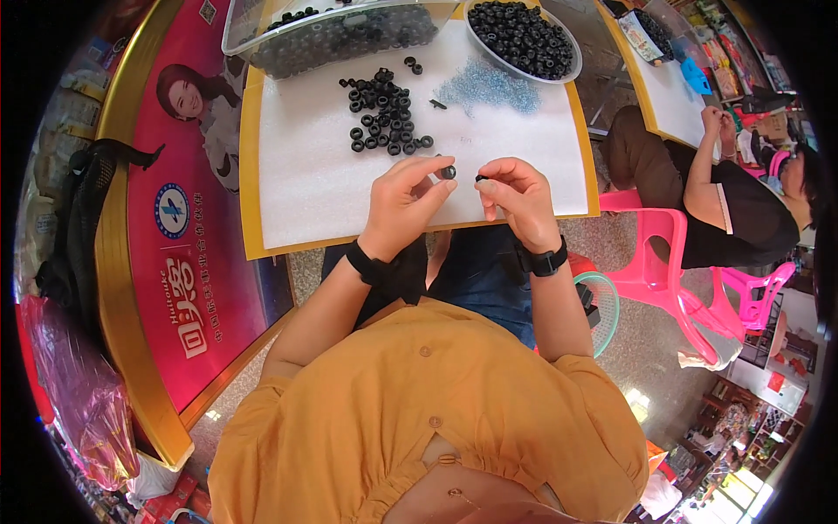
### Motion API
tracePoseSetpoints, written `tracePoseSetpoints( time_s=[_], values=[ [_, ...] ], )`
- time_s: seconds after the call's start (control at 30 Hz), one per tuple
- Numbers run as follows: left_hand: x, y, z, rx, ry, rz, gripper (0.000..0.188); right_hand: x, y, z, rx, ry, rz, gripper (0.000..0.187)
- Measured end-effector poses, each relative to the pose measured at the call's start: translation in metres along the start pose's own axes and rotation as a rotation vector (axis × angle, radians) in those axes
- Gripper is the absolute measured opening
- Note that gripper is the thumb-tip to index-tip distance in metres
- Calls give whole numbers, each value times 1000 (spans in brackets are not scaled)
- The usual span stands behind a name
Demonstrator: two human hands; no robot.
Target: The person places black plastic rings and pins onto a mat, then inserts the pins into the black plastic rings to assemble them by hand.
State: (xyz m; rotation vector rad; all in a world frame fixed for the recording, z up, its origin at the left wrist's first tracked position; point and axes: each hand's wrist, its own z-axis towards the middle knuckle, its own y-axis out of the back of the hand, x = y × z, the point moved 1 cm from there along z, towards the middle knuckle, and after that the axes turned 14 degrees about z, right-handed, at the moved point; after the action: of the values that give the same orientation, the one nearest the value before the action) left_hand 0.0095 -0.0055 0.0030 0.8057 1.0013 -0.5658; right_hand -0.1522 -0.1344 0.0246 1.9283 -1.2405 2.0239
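Observation:
My left hand [397, 201] pinches a small black ring-shaped plastic part [449, 173] between thumb and fingertips, just above the near edge of the white-topped table [314, 192]. A little to its right, my right hand [527, 203] is closed in a pinch on a tiny black piece [481, 178], mostly covered by the fingers. The two hands are apart. Beyond them lies a loose pile of black ring parts [394, 125], with a small black sliver [438, 104] to its right. A spread of small clear bluish beads [489, 87] lies farther right.
A clear plastic bin [234, 35] and a round bowl [574, 68], both with black parts, stand at the far edge. To the right are a pink plastic chair [656, 253], a green-rimmed basket [614, 310] and a seated person [742, 196]. A gold-framed pink poster board [196, 262] stands left.

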Motion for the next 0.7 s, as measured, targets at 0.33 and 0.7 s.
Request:
tracePoseSetpoints(
  time_s=[0.33, 0.7],
  values=[
    [-1, 0, 0, 5, -26, 39, 29, -6, 2, -7, 9, 53, 25, 21],
    [-2, -1, 0, 51, -86, 87, 30, -2, -11, -1, 3, 156, -237, 18]
  ],
)
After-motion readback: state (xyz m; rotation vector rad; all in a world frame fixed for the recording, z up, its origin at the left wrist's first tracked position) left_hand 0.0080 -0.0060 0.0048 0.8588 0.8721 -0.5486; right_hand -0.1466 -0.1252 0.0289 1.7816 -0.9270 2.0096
